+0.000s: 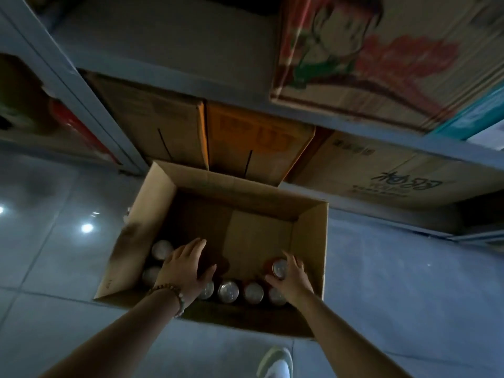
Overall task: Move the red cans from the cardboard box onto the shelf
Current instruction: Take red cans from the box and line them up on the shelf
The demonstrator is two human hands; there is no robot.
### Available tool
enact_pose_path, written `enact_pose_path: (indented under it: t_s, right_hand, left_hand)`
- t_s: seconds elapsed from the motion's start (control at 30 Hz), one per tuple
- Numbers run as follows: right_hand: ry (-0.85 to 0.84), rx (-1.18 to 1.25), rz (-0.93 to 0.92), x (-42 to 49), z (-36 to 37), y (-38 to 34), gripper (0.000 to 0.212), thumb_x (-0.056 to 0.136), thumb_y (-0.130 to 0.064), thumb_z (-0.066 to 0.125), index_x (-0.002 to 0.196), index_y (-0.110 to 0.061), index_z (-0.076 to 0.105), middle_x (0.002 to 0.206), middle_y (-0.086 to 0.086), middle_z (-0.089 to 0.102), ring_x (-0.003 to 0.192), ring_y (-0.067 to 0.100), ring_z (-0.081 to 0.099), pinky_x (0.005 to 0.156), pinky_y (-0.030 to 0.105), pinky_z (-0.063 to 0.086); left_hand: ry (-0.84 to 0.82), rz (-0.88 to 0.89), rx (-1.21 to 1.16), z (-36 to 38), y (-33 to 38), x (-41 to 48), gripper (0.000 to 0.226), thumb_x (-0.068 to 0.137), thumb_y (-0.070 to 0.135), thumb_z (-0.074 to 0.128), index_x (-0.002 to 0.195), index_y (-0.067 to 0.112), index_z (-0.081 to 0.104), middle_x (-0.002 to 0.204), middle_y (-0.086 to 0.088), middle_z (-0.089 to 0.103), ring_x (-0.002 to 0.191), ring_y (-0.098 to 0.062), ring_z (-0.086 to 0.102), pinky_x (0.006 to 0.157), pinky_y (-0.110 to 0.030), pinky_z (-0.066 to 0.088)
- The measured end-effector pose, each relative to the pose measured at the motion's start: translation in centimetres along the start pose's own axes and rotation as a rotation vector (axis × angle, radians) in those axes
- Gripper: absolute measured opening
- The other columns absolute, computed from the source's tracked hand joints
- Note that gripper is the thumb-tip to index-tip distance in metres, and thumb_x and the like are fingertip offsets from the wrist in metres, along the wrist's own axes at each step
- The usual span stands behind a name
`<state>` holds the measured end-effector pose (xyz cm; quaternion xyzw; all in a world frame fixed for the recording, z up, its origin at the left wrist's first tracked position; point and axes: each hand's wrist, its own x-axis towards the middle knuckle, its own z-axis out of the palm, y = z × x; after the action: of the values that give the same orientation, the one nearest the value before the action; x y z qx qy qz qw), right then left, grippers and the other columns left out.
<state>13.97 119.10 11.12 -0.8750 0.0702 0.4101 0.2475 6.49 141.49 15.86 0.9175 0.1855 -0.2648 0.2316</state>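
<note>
Under me is a glossy grey tiled floor (395,282) with ceiling lights reflected in it, and a grey metal shelf (234,95) stands ahead, its lower levels packed with closed cartons (161,126). An open cardboard box (240,197) sits on the floor against the shelf. The red cans (228,291) stand upright inside, in a row along its near wall and up its left side; the rest of the bottom is bare. My left hand (182,266), a beaded bracelet (174,291) on the wrist, is spread flat over the left-side cans. My right hand (294,278) curls thumb and fingers around one can (279,268) near the right wall.
</note>
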Motion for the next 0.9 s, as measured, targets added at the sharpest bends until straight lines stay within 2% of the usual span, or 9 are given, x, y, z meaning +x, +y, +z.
enact_pose_path:
  t_s: [0.1, 0.2, 0.37, 0.5, 0.57, 0.67, 0.77, 0.83, 0.9]
  right_hand:
    - [-0.040, 0.151, 0.110, 4.3, 2.5, 1.6, 0.087, 0.087, -0.032, 0.064, 0.151, -0.028, 0.005, 0.156, 0.008, 0.019, 0.140, 0.032, 0.028, 0.108, 0.041, 0.034]
    - [0.062, 0.173, 0.137, 8.0, 5.2, 3.4, 0.084, 0.082, -0.026, 0.072, 0.148, -0.024, 0.020, 0.156, 0.009, 0.013, 0.142, 0.031, 0.024, 0.112, 0.044, 0.032]
    - [0.210, 0.022, 0.118, 9.3, 6.9, 4.3, 0.063, 0.084, -0.018, 0.069, 0.139, -0.027, 0.039, 0.149, 0.009, 0.027, 0.132, 0.034, 0.040, 0.102, 0.045, 0.045]
    - [0.188, 0.189, -0.008, 5.7, 4.6, 1.4, 0.059, 0.085, -0.022, 0.067, 0.137, -0.030, 0.041, 0.144, 0.003, 0.038, 0.131, 0.027, 0.042, 0.100, 0.041, 0.044]
    - [0.193, 0.200, -0.138, 2.3, 2.1, -1.0, 0.059, 0.080, -0.032, 0.072, 0.132, -0.035, 0.045, 0.134, -0.002, 0.050, 0.122, 0.019, 0.049, 0.097, 0.034, 0.046]
    - [0.165, 0.301, -0.310, -4.3, -3.1, -6.0, 0.058, 0.069, -0.046, 0.077, 0.121, -0.042, 0.052, 0.116, -0.016, 0.058, 0.109, 0.009, 0.058, 0.090, 0.035, 0.054]
    - [0.132, 0.448, -0.418, -12.3, -9.5, -11.5, 0.062, 0.061, -0.062, 0.074, 0.117, -0.039, 0.059, 0.111, -0.016, 0.061, 0.104, 0.011, 0.063, 0.081, 0.037, 0.059]
    - [0.142, 0.534, -0.486, -17.6, -14.2, -14.7, 0.045, 0.065, -0.054, 0.072, 0.108, -0.040, 0.063, 0.101, -0.013, 0.067, 0.097, 0.013, 0.066, 0.077, 0.035, 0.060]
    - [0.149, 0.622, -0.535, -22.7, -19.1, -17.5, 0.030, 0.069, -0.042, 0.068, 0.098, -0.040, 0.067, 0.096, -0.010, 0.070, 0.094, 0.013, 0.068, 0.071, 0.033, 0.060]
  left_hand:
    - [0.004, -0.001, -0.004, 3.1, -1.5, 2.7, 0.065, 0.092, 0.052, 0.036, 0.147, 0.023, 0.014, 0.154, 0.006, 0.016, 0.141, -0.014, 0.015, 0.116, -0.034, 0.019]
    - [0.021, 0.015, -0.008, 5.7, -2.7, 5.1, 0.064, 0.093, 0.051, 0.034, 0.147, 0.022, 0.014, 0.154, 0.006, 0.016, 0.141, -0.014, 0.014, 0.116, -0.033, 0.017]
    - [-0.020, 0.033, -0.100, 8.6, -3.1, 5.7, 0.064, 0.092, 0.051, 0.040, 0.146, 0.024, 0.017, 0.154, 0.008, 0.016, 0.142, -0.013, 0.013, 0.116, -0.035, 0.018]
    - [0.013, 0.095, -0.171, 7.1, -1.7, 4.1, 0.067, 0.090, 0.050, 0.044, 0.146, 0.026, 0.016, 0.153, 0.008, 0.017, 0.141, -0.011, 0.014, 0.116, -0.035, 0.021]
    - [0.004, 0.140, -0.206, 4.8, -0.2, 3.0, 0.074, 0.087, 0.052, 0.050, 0.146, 0.029, 0.013, 0.154, 0.010, 0.015, 0.141, -0.011, 0.015, 0.115, -0.035, 0.022]
    - [0.046, 0.215, -0.217, -0.2, 2.9, 0.2, 0.091, 0.079, 0.056, 0.059, 0.147, 0.027, 0.005, 0.154, 0.010, 0.011, 0.140, -0.011, 0.014, 0.116, -0.031, 0.017]
    - [0.186, 0.305, -0.285, -7.0, 6.3, -3.3, 0.096, 0.073, 0.056, 0.066, 0.145, 0.028, 0.008, 0.151, 0.010, 0.016, 0.137, -0.008, 0.021, 0.114, -0.029, 0.024]
    - [0.293, 0.374, -0.419, -12.8, 8.8, -6.2, 0.083, 0.071, 0.051, 0.071, 0.136, 0.039, 0.020, 0.136, 0.018, 0.031, 0.123, 0.001, 0.034, 0.104, -0.018, 0.036]
    - [0.303, 0.440, -0.564, -19.2, 11.6, -9.5, 0.079, 0.067, 0.041, 0.078, 0.122, 0.050, 0.022, 0.119, 0.031, 0.034, 0.107, 0.011, 0.043, 0.086, -0.004, 0.041]
